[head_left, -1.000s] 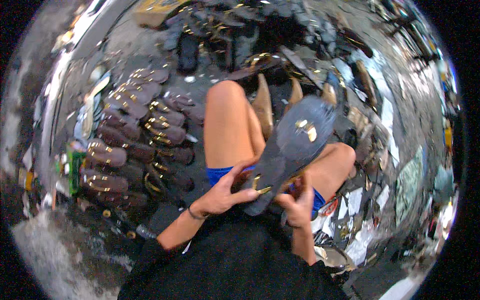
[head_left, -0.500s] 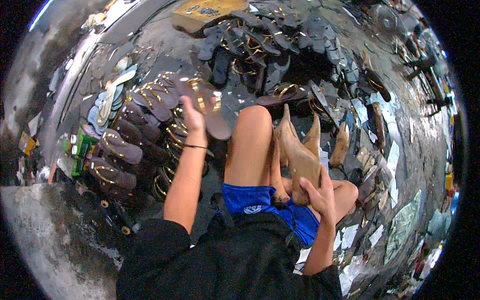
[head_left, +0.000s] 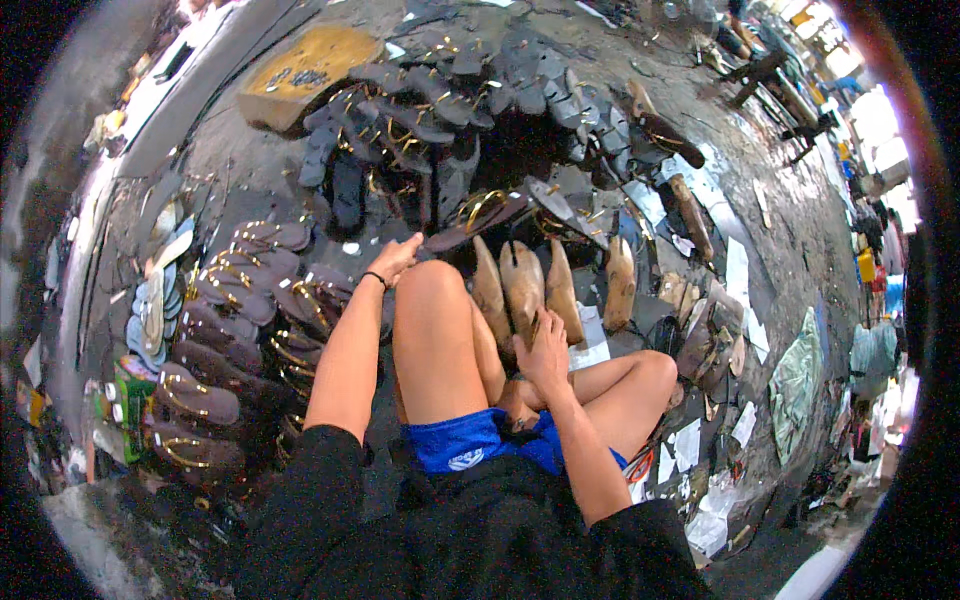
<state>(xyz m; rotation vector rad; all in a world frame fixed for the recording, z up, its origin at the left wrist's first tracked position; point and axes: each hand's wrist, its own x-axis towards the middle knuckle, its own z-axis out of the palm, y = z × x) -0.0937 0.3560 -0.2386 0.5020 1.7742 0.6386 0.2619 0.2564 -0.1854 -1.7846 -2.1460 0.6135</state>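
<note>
1. Nearest the camera, the person sits on the floor in a black top and blue shorts [head_left: 470,445], with one bare knee raised at centre and the other leg folded out to the right.
2. The right hand [head_left: 545,352] rests between the legs with its fingers loosely spread, lying on the lower end of a wooden shoe last [head_left: 522,285]; it touches the last rather than gripping round it.
3. That last stands nearly upright just beyond the raised knee, in a row with three more tan wooden lasts [head_left: 590,285] standing close beside it.
4. The left hand [head_left: 396,258] reaches forward past the raised knee, a dark band on its wrist. Its fingers are drawn narrow and pinch the near end of a dark sandal sole with a gold strap [head_left: 478,215], which lies flat just beyond the knee.
5. To the left, rows of brown sandals with gold straps [head_left: 215,340] lie overlapping on the floor, and a stack of pale blue insoles [head_left: 152,310] lies beside them.
6. Farther off, a heap of dark grey soles [head_left: 450,90] fans across the floor, with a yellow-brown board [head_left: 300,75] at its left end.
7. On the right, scraps of white paper [head_left: 735,270] and a green bag [head_left: 795,385] are scattered over the dark floor.
</note>
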